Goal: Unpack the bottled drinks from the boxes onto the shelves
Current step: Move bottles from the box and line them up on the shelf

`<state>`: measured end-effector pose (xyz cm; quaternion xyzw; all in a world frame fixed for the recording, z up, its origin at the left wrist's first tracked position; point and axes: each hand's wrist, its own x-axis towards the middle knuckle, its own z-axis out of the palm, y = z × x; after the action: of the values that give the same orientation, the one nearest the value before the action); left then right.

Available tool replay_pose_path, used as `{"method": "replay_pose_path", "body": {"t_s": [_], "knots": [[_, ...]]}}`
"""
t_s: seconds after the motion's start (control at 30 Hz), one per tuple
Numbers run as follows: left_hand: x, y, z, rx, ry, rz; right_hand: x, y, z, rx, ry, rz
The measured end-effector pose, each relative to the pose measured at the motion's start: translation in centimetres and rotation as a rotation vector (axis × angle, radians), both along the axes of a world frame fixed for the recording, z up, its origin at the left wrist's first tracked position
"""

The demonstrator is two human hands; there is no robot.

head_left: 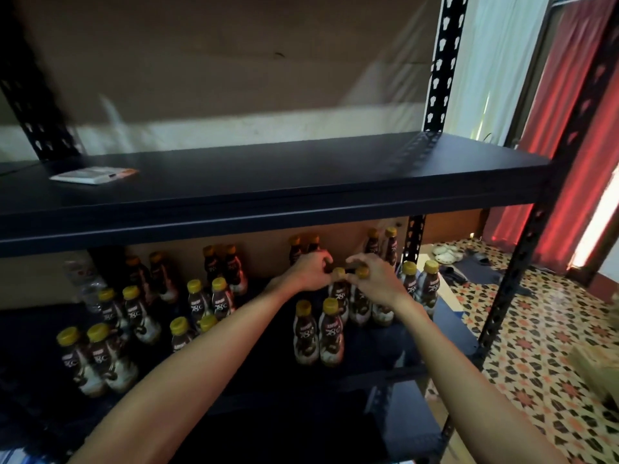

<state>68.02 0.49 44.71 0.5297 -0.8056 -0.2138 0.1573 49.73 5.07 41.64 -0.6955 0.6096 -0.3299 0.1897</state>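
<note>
Several brown drink bottles with yellow caps stand in pairs on the lower black shelf (385, 349). My left hand (310, 271) grips the neck of one bottle (338, 289) in the middle-right group. My right hand (375, 279) grips the neck of the bottle (360, 304) right beside it. Both bottles stand upright on the shelf, touching each other. Another pair of bottles (318, 333) stands just in front of them, and a further pair (420, 286) to their right by the shelf post.
The upper black shelf (301, 182) carries only a flat white packet (92, 175) at the left. Black slotted posts (522, 262) frame the rack. At the right lie a patterned tile floor (536, 346), sandals (447, 254), a red curtain and a cardboard box corner (599, 366).
</note>
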Motion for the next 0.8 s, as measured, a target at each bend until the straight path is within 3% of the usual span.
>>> {"method": "replay_pose_path", "body": {"t_s": [0.27,0.53,0.8], "knots": [[-3.2,-2.2,-1.4,0.081,-0.212,-0.052,-0.6,-2.8,-1.1,0.219,0.303,-0.033],[-1.5,-3.4,-1.8,0.126,-0.218,-0.038,-0.6,-3.9,-1.8,0.156,0.167,-0.014],[3.7,-3.8,-1.6,0.16,-0.248,0.024,3.1,-5.3,-2.3,0.226,-0.033,0.049]]}}
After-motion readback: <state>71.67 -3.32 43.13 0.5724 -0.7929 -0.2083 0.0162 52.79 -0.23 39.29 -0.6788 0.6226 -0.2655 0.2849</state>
